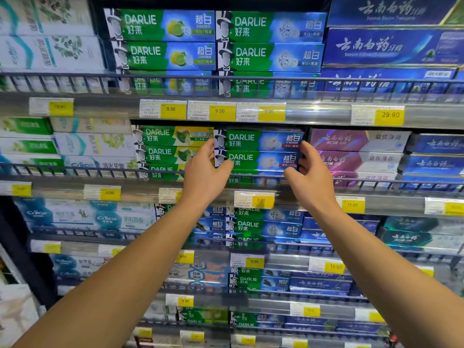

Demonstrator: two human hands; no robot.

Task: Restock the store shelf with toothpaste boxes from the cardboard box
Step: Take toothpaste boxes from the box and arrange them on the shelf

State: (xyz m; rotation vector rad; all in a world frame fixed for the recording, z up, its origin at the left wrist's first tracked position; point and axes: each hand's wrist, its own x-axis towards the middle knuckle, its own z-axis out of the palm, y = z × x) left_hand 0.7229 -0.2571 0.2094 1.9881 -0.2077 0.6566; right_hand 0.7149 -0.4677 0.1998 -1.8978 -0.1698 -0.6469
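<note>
I am gripping the Darlie toothpaste box (258, 160) by its ends, left hand (204, 172) and right hand (310, 173) fingers curled round it, at the shelf's (140, 188) front rail.

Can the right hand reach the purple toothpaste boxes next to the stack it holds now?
Probably yes. The right hand grips the end of the Darlie stack, and the purple boxes stand directly beside it on the same shelf; only the low wire rail fronts them.

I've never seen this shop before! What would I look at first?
Two bare arms reach up the middle: the left hand and right hand hold the ends of a green-and-blue Darlie toothpaste box on the second shelf. Yellow price tags line every shelf edge, and big Darlie boxes stack along the top.
</note>
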